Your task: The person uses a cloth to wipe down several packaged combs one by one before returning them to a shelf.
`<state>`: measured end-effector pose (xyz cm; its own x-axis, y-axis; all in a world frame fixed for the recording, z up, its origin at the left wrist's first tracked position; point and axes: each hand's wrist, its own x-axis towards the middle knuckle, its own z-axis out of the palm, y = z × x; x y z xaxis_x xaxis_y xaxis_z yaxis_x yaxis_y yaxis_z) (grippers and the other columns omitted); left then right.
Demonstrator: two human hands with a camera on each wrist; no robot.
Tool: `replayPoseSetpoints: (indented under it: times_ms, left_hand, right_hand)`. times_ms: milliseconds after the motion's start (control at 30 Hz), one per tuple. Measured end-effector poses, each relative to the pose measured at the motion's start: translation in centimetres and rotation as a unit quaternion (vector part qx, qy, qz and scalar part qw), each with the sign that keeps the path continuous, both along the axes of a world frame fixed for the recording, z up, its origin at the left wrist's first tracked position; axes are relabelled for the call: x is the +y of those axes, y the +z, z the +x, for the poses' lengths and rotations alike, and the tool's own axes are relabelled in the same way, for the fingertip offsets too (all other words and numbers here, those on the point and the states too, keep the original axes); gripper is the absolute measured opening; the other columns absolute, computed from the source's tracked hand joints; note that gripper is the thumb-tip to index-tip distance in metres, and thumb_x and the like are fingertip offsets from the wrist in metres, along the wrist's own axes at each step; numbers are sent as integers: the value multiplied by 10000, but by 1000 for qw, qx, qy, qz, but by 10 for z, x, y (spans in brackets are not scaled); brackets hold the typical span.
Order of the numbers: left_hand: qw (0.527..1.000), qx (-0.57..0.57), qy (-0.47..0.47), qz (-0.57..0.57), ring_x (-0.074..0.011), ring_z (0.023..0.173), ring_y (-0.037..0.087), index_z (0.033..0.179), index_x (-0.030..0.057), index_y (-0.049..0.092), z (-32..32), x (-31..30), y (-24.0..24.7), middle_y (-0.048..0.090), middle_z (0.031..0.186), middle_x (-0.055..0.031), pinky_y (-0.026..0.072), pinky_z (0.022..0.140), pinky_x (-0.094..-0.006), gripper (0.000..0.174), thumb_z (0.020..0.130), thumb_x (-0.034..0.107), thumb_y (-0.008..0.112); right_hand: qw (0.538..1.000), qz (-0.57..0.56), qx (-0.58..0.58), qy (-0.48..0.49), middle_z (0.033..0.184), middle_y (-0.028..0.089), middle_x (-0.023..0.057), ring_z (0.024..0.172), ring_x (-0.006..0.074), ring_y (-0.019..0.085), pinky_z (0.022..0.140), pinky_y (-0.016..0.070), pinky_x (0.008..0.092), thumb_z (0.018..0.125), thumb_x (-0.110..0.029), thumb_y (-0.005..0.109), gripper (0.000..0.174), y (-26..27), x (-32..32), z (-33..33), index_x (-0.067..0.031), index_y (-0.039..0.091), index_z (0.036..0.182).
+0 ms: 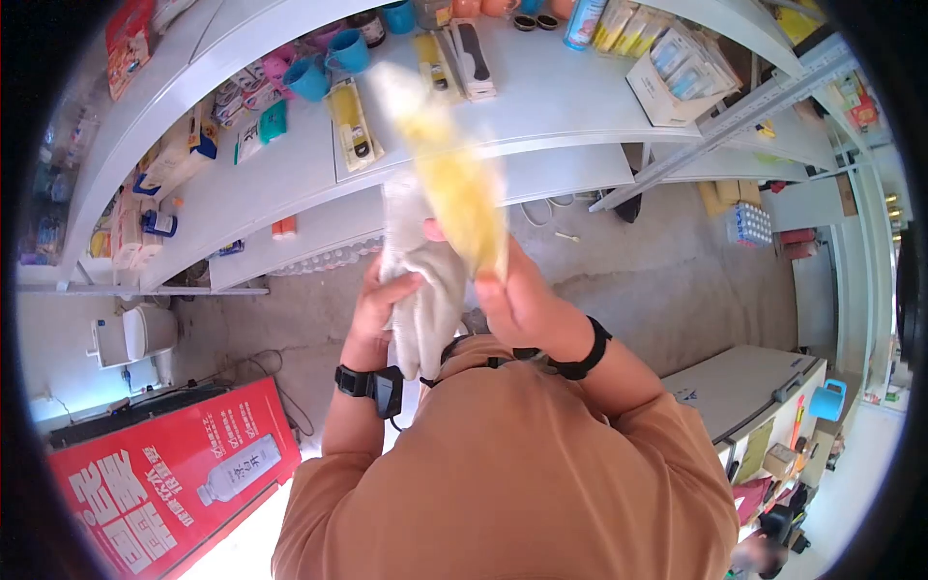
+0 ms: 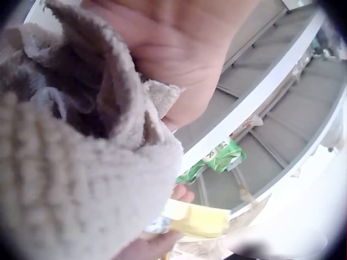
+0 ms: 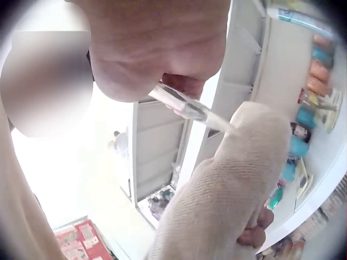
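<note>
My left hand grips a bundle of white knitted work gloves, fingers curled over the fabric. In the left wrist view the gloves fill the near left side, their ribbed opening facing up. My right hand pinches the lower end of a long yellow item in clear packaging, blurred and held upright beside the gloves. Edge-on in the right wrist view, the package sticks out from under the right palm, its tip overlapping the glove. The fingertips on it are partly hidden.
Ahead stands a white shelf with similar yellow packages, blue mugs, a spray can and a white box of packets. A red printed box lies lower left, a grey-lidded chest right.
</note>
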<state>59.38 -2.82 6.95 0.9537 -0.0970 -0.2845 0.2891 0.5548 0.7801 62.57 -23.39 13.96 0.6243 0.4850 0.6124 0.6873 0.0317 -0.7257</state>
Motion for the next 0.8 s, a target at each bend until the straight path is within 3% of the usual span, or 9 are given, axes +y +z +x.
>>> replayPoseSetpoints:
  times_ms: [67,133,200,333,400,467,567,633,800]
  left_hand:
    - [998,38,23,-50,-226,986,638,1261,-23,508,1,-2,14,639,1119,-138,513,899,-357,505,781,17,659]
    - [997,25,3,-76,-239,993,639,1251,-24,507,2,-5,22,639,1109,-140,518,880,-354,503,777,31,666]
    - [998,25,-12,-49,-242,993,642,1272,-25,488,1,-8,6,637,1117,-145,522,869,-352,545,768,51,681]
    - [995,41,-62,-70,-237,998,638,1297,-25,466,-2,-24,6,629,1137,-142,516,870,-352,563,780,52,671]
    - [992,34,-115,-36,-226,1018,628,1311,-27,458,-1,-29,2,627,1149,-130,501,889,-339,581,776,43,671]
    - [989,17,-147,1,-203,1030,619,1314,-26,469,8,-30,6,626,1155,-114,490,903,-326,588,771,43,686]
    - [979,-6,-183,86,-185,1041,611,1302,-25,490,17,-39,20,627,1152,-100,488,905,-321,573,772,41,698]
    - [955,-124,-209,172,-178,1048,606,1296,-24,501,23,-37,14,625,1156,-96,484,912,-324,560,779,46,705]
    - [987,-44,-147,52,-181,1052,605,1296,-25,500,22,-20,14,623,1158,-97,478,923,-322,562,778,42,706]
  right_hand:
    - [956,67,272,91,1386,418,198,1298,364,378,1062,341,393,958,-148,446,387,5,-10,-3,31,473,1299]
    - [942,68,320,70,1323,467,178,1250,357,408,1027,361,406,983,-147,424,347,-6,-11,-3,21,471,1283]
    - [988,-95,66,-99,1277,469,182,1202,348,427,1001,379,401,969,-149,465,382,-26,-11,6,2,434,1319]
    - [971,-10,108,-212,1255,442,191,1195,342,415,1022,340,397,944,-150,503,386,-30,-11,10,-19,474,1307]
    - [974,2,131,-186,1262,432,195,1197,360,407,1045,300,435,928,-160,524,434,-38,-15,7,-30,452,1336]
    - [941,-171,-24,-292,1305,417,199,1226,387,396,1066,249,494,908,-221,558,539,-44,-16,2,-42,392,1389]
    - [952,-81,-70,-288,1335,419,204,1277,416,363,1083,184,542,860,-312,614,644,-35,-7,9,-52,387,1404]
    - [955,-108,-60,-269,1348,419,205,1306,424,332,1086,169,548,838,-341,634,683,-30,-4,13,-56,387,1407]
    - [956,-164,-46,-239,1347,444,197,1342,432,291,1088,141,570,795,-369,672,742,-44,3,16,-60,387,1407]
